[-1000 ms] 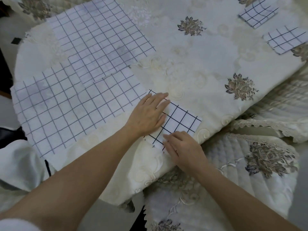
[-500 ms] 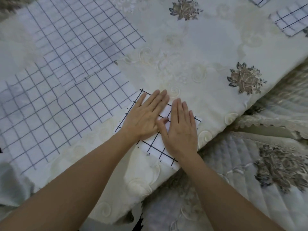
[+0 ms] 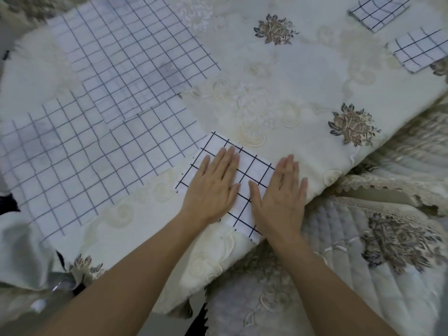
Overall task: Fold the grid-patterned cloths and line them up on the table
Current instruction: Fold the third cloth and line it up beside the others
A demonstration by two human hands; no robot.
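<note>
- Head view: both hands lie palm-down on a small folded white cloth with a bold black grid [image 3: 253,169]. The cloth sits at the near edge of the table, with its near corner reaching just over the drop.
- The left hand [image 3: 213,187] has its fingers straight and close together and presses the cloth's left half.
- The right hand [image 3: 281,197] is also flat, with its thumb spread toward the left hand. It covers the cloth's right edge, and its outer fingers seem to rest on the tablecloth, though the edge is hidden beneath them.
- Neither hand pinches anything. Judging by the flat palms, the step is pressing the creases so the fold holds before the cloth is moved.
- Two large unfolded white cloths with a fainter grey grid lie on the left and overlap each other. The nearer one [image 3: 72,170] ends just beside the folded cloth, and the farther one [image 3: 131,54] lies behind it. Both are probably waiting their turn.
- At the far right, two more small folded grid cloths [image 3: 380,10] [image 3: 419,50] sit near each other, well apart from the hands. They look like the start of the line-up this cloth should join.
- A cream embroidered tablecloth with brown flower motifs [image 3: 278,93] covers the table.
- A quilted cream cover [image 3: 363,263] lies below the table's near right edge.
</note>
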